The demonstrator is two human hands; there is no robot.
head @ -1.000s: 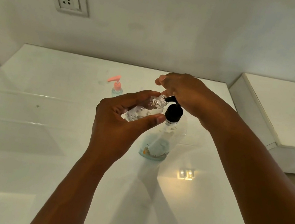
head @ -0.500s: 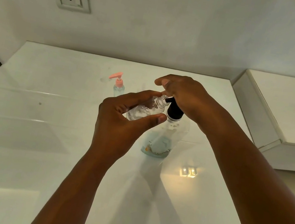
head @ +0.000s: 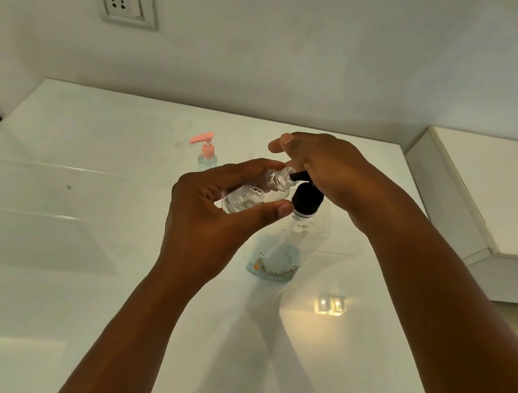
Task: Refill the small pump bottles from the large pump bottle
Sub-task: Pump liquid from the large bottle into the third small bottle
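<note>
Left hand (head: pixel 208 218) gripping tilted small clear bottle (head: pixel 256 192) at black nozzle, right hand (head: pixel 328 170) pressing large pump bottle (head: pixel 292 237) mid-table (head: pixel 71 232), fingers curled over pump, pink-pump bottle (head: pixel 207 154) beyond toward far edge.

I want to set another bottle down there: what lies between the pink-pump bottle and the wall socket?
Nothing: in the head view, only bare white tabletop and then plain wall separate the pink-pump bottle from the wall socket.
</note>
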